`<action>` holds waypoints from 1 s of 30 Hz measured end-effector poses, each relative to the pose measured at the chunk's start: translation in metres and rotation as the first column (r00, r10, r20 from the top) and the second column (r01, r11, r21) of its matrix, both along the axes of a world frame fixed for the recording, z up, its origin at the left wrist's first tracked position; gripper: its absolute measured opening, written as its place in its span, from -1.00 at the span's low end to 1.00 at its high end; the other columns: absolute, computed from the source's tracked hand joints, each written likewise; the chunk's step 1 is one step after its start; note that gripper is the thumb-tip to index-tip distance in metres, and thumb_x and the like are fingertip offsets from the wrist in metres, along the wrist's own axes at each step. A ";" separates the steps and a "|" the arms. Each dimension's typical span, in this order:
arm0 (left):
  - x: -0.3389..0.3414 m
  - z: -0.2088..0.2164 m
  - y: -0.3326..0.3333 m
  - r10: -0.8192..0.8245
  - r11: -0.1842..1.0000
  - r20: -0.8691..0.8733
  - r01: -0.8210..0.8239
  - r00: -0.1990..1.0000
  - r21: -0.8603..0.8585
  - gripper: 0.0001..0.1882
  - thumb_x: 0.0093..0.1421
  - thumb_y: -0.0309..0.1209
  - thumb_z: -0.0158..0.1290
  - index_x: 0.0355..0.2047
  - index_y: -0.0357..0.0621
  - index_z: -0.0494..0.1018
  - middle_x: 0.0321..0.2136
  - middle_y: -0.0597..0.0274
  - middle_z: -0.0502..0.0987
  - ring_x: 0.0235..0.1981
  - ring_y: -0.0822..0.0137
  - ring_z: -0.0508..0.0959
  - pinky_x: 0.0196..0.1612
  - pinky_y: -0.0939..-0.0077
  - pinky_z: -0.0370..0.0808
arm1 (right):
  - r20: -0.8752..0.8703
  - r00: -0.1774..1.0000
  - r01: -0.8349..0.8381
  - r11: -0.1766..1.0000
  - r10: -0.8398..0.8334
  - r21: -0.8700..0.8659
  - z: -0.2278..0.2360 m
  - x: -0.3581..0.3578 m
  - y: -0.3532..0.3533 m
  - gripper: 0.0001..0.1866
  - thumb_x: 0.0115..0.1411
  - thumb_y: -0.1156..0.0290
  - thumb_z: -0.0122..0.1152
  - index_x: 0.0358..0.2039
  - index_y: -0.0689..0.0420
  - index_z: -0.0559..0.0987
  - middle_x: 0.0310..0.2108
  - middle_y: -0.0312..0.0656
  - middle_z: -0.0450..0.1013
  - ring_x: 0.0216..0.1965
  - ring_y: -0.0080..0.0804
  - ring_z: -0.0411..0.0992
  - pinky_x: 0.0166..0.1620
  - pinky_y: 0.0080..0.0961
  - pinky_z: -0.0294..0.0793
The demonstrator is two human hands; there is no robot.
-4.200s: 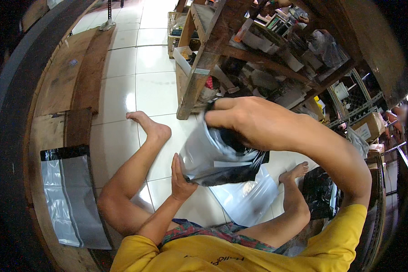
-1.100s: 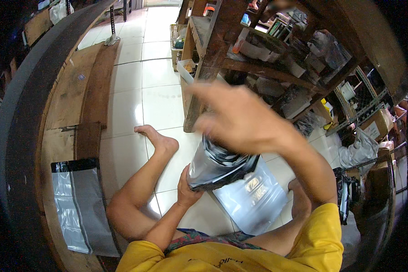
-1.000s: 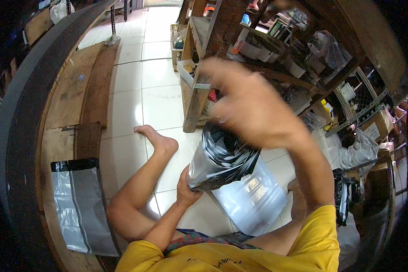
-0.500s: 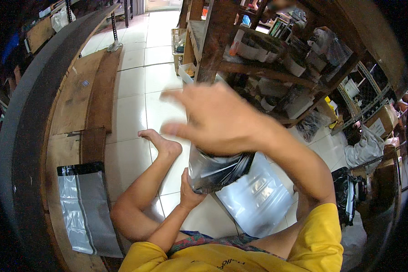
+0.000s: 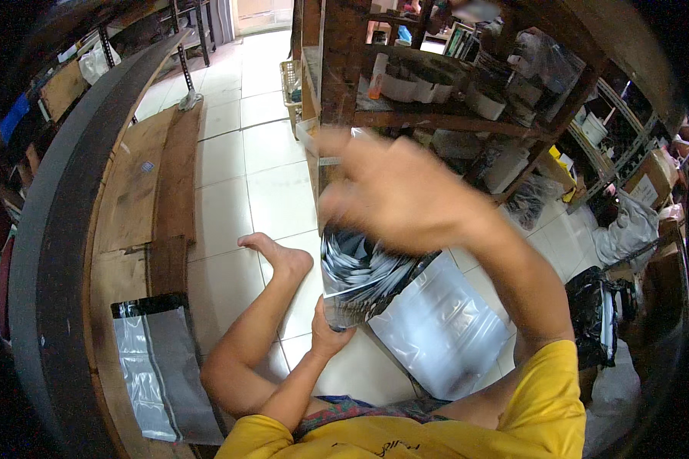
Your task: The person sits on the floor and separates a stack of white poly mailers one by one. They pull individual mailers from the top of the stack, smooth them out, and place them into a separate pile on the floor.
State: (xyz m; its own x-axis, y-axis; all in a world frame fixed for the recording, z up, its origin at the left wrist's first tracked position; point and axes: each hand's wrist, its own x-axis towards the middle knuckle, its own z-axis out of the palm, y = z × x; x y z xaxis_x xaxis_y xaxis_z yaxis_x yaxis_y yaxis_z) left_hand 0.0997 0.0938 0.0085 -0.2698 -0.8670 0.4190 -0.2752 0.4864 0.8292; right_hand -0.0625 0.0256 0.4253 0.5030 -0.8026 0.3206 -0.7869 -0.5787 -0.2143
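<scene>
My left hand (image 5: 331,334) is closed around the lower left edge of a stack of glossy black-and-silver plastic bags (image 5: 367,271). The stack stands tilted in front of me, its many edges fanned in curves. Over its top sweeps my right hand (image 5: 406,191), smeared by motion, so its finger grip is unclear; it hides the upper part of the stack. Just right of the stack, a large pale, shiny plastic sheet or bag (image 5: 444,329) lies on the floor by my right leg. On the boards at left lies a flat grey plastic bag (image 5: 161,371) with a black band.
White floor tiles (image 5: 275,180) run ahead between wooden boards (image 5: 130,206) at left and a dark wooden shelf (image 5: 452,122) holding rolls at right. My bare foot (image 5: 283,256) rests on the tiles. Black plastic bags (image 5: 593,314) and cardboard boxes (image 5: 651,180) stand far right.
My right hand's fingers have moved rightward and drawn closer together. More of the fanned bag edges now show beneath it. My left hand keeps its hold.
</scene>
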 end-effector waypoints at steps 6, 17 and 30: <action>-0.001 -0.005 -0.002 -0.056 0.996 -0.064 0.061 0.996 0.070 0.09 -0.10 -0.36 0.44 0.32 -0.34 -0.01 -0.03 -0.22 0.52 -0.03 -0.09 0.59 0.01 0.15 0.53 | 0.002 0.997 -0.081 0.997 0.081 0.006 0.037 0.028 0.011 -0.10 0.30 -0.39 -0.21 0.16 0.29 0.39 -0.20 0.28 0.53 -0.17 0.25 0.54 -0.05 0.07 0.50; -0.003 0.023 0.006 0.008 1.000 0.002 -0.008 1.000 0.026 -0.21 -0.12 -0.34 0.42 0.10 -0.25 0.28 -0.07 -0.12 0.50 -0.05 -0.10 0.56 0.04 0.16 0.49 | -0.022 0.989 -0.142 0.989 0.143 0.033 0.012 0.016 -0.003 -0.14 0.30 -0.37 -0.21 0.19 0.21 0.40 -0.16 0.24 0.53 -0.08 0.24 0.51 -0.01 0.12 0.48; 0.003 0.013 0.011 -0.010 0.998 0.138 0.000 0.990 0.065 -0.18 -0.11 -0.36 0.40 0.15 -0.26 0.27 -0.05 -0.08 0.52 -0.01 -0.03 0.56 0.06 0.22 0.48 | -0.036 0.997 0.068 0.975 -0.062 0.212 0.017 -0.007 0.010 -0.09 0.33 -0.39 -0.29 0.25 0.25 0.35 -0.13 0.30 0.55 0.00 0.28 0.50 0.12 0.01 0.44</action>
State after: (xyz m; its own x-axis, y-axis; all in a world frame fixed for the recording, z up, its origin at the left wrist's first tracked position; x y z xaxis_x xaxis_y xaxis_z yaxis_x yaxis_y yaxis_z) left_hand 0.1025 0.1050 0.0215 -0.3255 -0.8897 0.3202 -0.3868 0.4343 0.8135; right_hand -0.0693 0.0351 0.4424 0.4544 -0.8820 0.1248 -0.8289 -0.4700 -0.3034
